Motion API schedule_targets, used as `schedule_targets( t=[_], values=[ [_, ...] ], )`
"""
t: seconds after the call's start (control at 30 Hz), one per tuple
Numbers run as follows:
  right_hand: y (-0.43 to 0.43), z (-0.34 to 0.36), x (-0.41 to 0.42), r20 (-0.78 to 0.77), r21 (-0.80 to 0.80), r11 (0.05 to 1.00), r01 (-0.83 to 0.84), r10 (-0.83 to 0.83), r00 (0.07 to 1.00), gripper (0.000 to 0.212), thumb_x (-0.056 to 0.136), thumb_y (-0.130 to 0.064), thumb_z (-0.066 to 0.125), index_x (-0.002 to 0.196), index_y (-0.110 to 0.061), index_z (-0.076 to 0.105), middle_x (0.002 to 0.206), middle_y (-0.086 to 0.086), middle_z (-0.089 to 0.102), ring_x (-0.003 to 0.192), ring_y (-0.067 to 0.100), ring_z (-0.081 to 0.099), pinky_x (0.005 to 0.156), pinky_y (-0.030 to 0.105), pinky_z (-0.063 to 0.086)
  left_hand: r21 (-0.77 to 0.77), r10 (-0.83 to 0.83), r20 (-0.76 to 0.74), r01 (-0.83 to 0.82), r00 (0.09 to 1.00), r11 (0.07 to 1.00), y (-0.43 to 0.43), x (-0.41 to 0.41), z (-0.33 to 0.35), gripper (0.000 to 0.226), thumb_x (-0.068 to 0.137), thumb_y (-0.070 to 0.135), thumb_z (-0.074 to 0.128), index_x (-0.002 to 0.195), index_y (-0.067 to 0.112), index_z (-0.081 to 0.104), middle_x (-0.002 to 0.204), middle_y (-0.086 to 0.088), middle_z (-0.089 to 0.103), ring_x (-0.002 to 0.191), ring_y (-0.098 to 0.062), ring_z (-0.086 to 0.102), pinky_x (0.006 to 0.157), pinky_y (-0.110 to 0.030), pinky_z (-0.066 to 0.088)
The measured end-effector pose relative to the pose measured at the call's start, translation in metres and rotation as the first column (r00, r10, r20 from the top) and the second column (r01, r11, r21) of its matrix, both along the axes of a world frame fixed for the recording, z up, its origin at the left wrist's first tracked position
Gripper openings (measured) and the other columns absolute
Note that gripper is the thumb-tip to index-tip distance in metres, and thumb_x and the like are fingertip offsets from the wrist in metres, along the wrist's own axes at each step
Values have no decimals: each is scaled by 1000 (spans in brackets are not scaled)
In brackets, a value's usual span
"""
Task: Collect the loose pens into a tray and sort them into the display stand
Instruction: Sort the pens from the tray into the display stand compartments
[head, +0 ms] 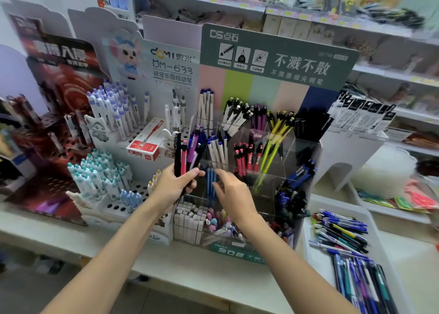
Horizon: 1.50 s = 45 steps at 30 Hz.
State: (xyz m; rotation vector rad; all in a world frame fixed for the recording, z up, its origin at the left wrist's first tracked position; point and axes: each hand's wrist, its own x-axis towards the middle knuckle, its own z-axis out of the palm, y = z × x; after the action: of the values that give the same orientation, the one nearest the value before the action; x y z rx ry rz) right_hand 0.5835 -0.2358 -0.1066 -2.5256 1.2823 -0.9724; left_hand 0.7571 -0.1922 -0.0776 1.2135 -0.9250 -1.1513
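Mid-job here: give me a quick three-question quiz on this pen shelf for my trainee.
1. True or false: the left hand grips a bunch of pens.
2. Where is the tray relative to the stand? A) left of it B) right of it C) behind it
3. Fill in: the right hand holds ___.
Key: 1 true; 2 B; 3 nothing.

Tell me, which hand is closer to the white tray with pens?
Right. The right hand is over the clear stand, just left of the white tray; the left hand, gripping a bunch of pens, is farther left.
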Motion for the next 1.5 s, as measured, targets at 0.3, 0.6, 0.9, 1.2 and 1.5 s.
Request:
schedule_targets(
  t=[0.3, 0.6, 0.9, 1.2, 1.5],
  values=[
    [-6, 80, -2, 412, 90, 995, -50, 9, 911, 41, 94, -13, 63, 134, -12, 52, 94, 0, 64, 85, 11, 63, 77, 21, 52, -1, -62, -49, 62, 997, 998, -14, -31, 19, 15, 93, 15, 65, 105, 7, 62, 87, -7, 75, 68, -14, 67, 60, -24, 54],
    [-31, 125, -52, 554, 146, 983, 113, -176, 814, 34, 88, -14, 71, 119, -18, 57, 91, -10, 60, 79, 1, 59, 76, 19, 49, -69, -131, -35, 128, 991, 989, -46, -83, 55, 21, 91, 17, 70, 110, 9, 67, 101, -16, 75, 94, -32, 73, 85, -46, 58],
    [-60, 193, -163, 615, -321, 834, 449, -177, 768, 32, 89, -5, 64, 119, -4, 52, 100, 1, 61, 82, 17, 65, 76, 24, 54, -67, -218, -9, 217, 976, 974, -66, -126, 70, 14, 96, 14, 64, 104, 3, 65, 100, -14, 76, 64, -17, 67, 60, -29, 57],
    [-88, 144, -169, 145, -348, 868, 355, -324, 935, 14, 85, -10, 71, 98, -5, 69, 95, 11, 67, 94, 30, 60, 86, 39, 47, -55, -257, -33, 255, 966, 965, -64, -140, 76, 26, 95, 13, 65, 115, -3, 63, 98, -12, 76, 63, -15, 68, 59, -26, 58],
    [-55, 158, -117, 392, -106, 983, 149, -97, 915, 33, 87, -24, 70, 118, -14, 64, 89, -6, 66, 90, 18, 62, 85, 32, 48, -55, -294, -33, 292, 955, 955, -53, -135, 74, 22, 93, 10, 66, 112, -2, 64, 92, -13, 75, 63, -16, 67, 62, -28, 58]
  ],
)
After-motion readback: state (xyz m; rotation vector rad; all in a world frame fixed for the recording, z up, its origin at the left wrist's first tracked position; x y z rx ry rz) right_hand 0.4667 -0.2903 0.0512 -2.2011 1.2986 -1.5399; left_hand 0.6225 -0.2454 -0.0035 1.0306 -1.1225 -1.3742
